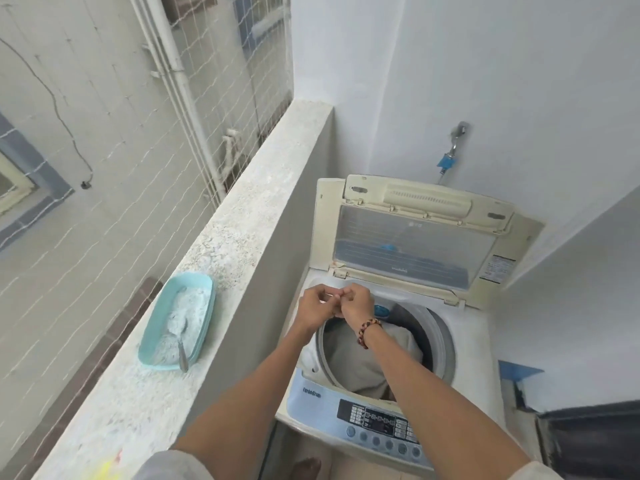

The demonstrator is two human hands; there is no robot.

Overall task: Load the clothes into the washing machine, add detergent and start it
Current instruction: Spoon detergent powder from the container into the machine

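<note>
- Cream plastic frames the raised lid (415,237) of the top-loading washing machine (478,341); the lid stands tilted back toward the rear wall, hinged at the machine's far edge, its clear panel facing the person.
- The drum opening points straight up, and grey clothes (367,355) lie inside it, filling the lower half of the round mouth.
- The left hand (317,308) and right hand (356,304) meet over the drum's far-left rim, fingertips curled in and pressed together, thumbs touching; whether they pinch anything is too small to tell.
- A beaded bracelet (369,330) circles the right wrist.
- A turquoise tub (204,296) of white detergent powder (188,313) sits on the speckled ledge (242,209) left of the machine, its long axis running along the ledge, close to the ledge's outer edge; a metal spoon (181,348) rests in it, handle toward the near end.
- The ledge is bare beyond and before the tub.
- The blue control panel (374,424) at the near edge reads "TurboDrum"; a faint LG mark shows on the lid.
- A tap (457,140) with a blue fitting sits on the wall behind.
</note>
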